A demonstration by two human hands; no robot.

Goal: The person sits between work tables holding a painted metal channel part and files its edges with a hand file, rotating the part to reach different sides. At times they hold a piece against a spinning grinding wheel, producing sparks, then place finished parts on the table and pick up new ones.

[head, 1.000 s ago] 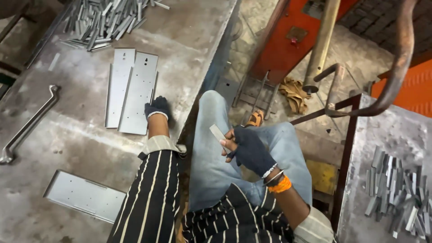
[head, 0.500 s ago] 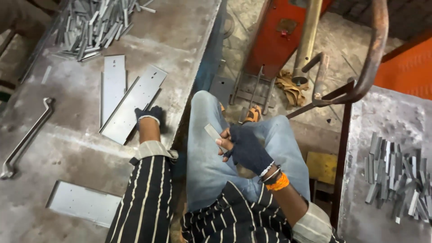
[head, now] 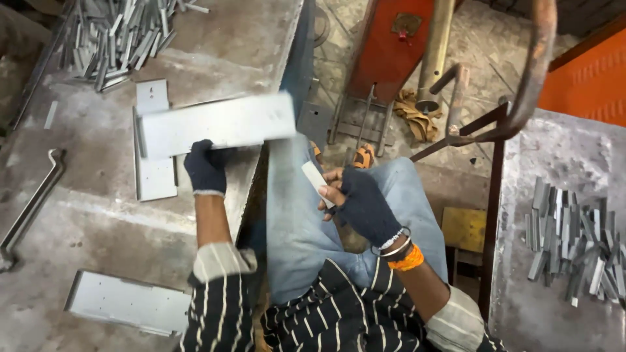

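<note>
My left hand (head: 207, 167), in a dark glove, grips a long flat metal plate (head: 218, 124) by its lower edge and holds it crosswise above the workbench (head: 98, 221); the plate is blurred. A second plate (head: 154, 137) lies flat on the bench beneath it. My right hand (head: 358, 202), also in a dark glove with the fingertips bare, pinches a small pale metal strip (head: 317, 183) over my lap in blue jeans.
A pile of small metal strips (head: 114, 36) sits at the bench's far left. Another plate (head: 127, 303) lies near the front edge, a bent metal rod (head: 29, 208) at the left. More strips (head: 574, 238) lie on a right-hand table. An orange machine base (head: 391, 45) stands ahead.
My left hand has taken one plate off the bench, swung it from lengthwise to crosswise and drawn it toward me. My right hand stays over my lap with the small strip.
</note>
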